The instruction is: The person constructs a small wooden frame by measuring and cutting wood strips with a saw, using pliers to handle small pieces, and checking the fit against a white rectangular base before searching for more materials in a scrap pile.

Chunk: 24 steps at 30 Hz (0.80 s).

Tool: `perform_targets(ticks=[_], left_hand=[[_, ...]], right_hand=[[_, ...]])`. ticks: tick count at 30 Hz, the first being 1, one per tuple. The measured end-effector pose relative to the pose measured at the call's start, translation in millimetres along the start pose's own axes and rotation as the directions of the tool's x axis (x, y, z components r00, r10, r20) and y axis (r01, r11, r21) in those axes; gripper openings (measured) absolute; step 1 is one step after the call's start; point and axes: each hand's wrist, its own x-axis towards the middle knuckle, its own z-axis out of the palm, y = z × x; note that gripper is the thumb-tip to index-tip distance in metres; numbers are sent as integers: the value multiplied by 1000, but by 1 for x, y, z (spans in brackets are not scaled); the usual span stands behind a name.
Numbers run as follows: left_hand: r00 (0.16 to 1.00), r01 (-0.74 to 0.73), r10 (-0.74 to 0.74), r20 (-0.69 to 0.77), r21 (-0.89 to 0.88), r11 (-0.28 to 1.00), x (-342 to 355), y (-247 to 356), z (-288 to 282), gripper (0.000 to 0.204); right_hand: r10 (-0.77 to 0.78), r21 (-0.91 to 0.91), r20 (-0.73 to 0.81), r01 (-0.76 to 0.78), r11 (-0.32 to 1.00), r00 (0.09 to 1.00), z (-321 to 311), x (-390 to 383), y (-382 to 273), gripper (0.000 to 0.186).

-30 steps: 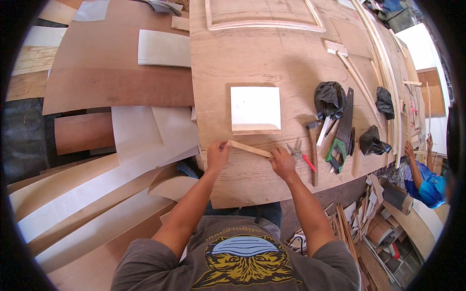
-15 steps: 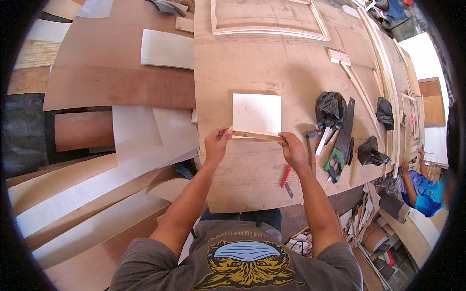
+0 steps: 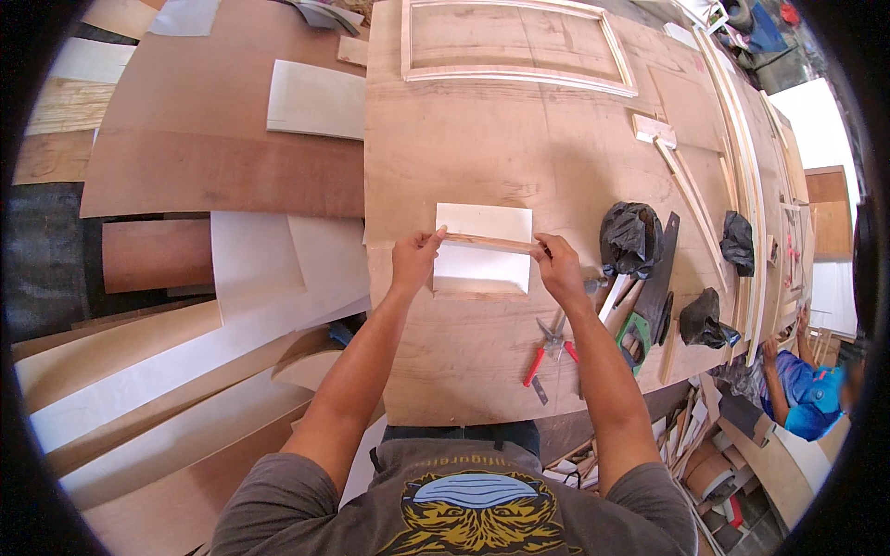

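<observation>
My left hand [image 3: 414,261] and my right hand [image 3: 559,269] hold the two ends of a thin wooden strip [image 3: 489,243]. The strip lies level across a white square panel [image 3: 484,248] that rests on a large plywood sheet [image 3: 491,157]. Both hands pinch the strip with fingers closed. A narrow wood edge runs along the panel's near side. Red-handled pliers [image 3: 547,347] lie on the plywood just right of my right forearm.
Black plastic bags [image 3: 630,236] and a green-handled saw [image 3: 644,315] lie at the right. A wooden frame [image 3: 514,42] sits at the far end. Stacked veneer and board sheets [image 3: 222,185] fill the left. A person in blue [image 3: 807,389] crouches at the lower right.
Both hands have lifted the strip from the panel's near edge and carried it farther away, over the middle of the white panel. The pliers stay on the plywood.
</observation>
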Motion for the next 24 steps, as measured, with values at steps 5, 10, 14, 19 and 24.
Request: perform_targets(ticks=[5,10,14,19,24], left_hand=[[1000,-8,7,-8,-45,999,23,-5,4,44],[1000,16,-17,-17,-101,995,48,-15,9,41],[996,58,-61,-69,-39,998,51,4,16,41],[997,37,-37,-72,-4,999,59,1,16,40],[994,17,-30,-104,-120,993,62,-18,20,42]], right_hand=[[70,63,42,-72,995,997,6,20,6,37],[64,82,-34,-61,995,997,20,40,26,37],[87,94,-93,-79,992,992,25,51,37,31],[124,92,-74,-117,989,990,29,61,39,30],[144,116,-51,-137,984,988,34,63,50,32]])
